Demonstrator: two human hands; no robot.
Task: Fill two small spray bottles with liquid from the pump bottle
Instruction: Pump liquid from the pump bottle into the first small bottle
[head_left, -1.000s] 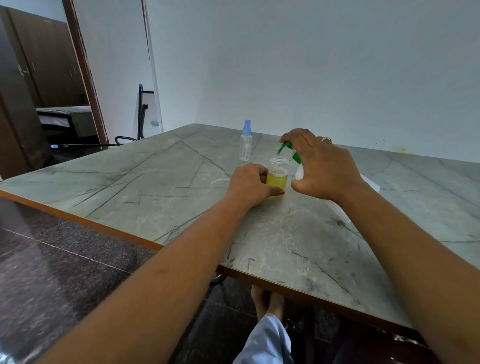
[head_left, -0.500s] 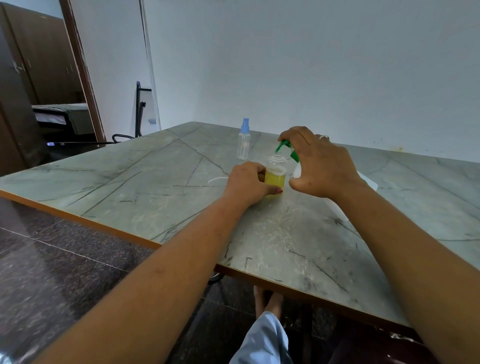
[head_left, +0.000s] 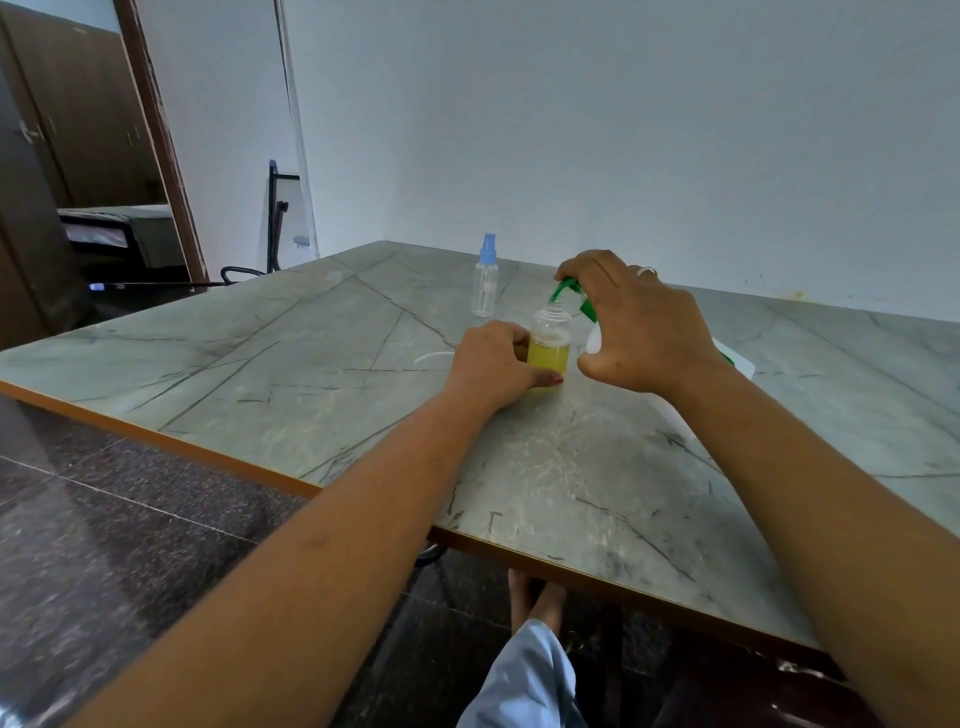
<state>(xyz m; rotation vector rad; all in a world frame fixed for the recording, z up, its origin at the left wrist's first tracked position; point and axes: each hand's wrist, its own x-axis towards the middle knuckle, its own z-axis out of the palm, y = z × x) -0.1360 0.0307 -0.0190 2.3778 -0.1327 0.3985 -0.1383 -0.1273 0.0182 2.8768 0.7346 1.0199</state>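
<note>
A small clear bottle (head_left: 549, 345) without its cap stands on the marble table (head_left: 322, 384), about half full of yellow liquid. My left hand (head_left: 493, 366) grips its lower part. My right hand (head_left: 631, 327) curls over the green pump head (head_left: 566, 292) of the pump bottle, whose white body (head_left: 593, 340) is mostly hidden behind the hand; the green spout points down over the open neck. Farther back stands a second small spray bottle (head_left: 485, 280), clear with a blue cap, untouched.
A thin clear dip tube (head_left: 432, 356) lies on the table left of my left hand. The table's near edge (head_left: 363, 496) runs diagonally below my forearms. A doorway and a dark chair are at the far left; the white wall stands behind the table.
Both hands keep their hold in the same place. The level of yellow liquid in the open bottle looks about the same.
</note>
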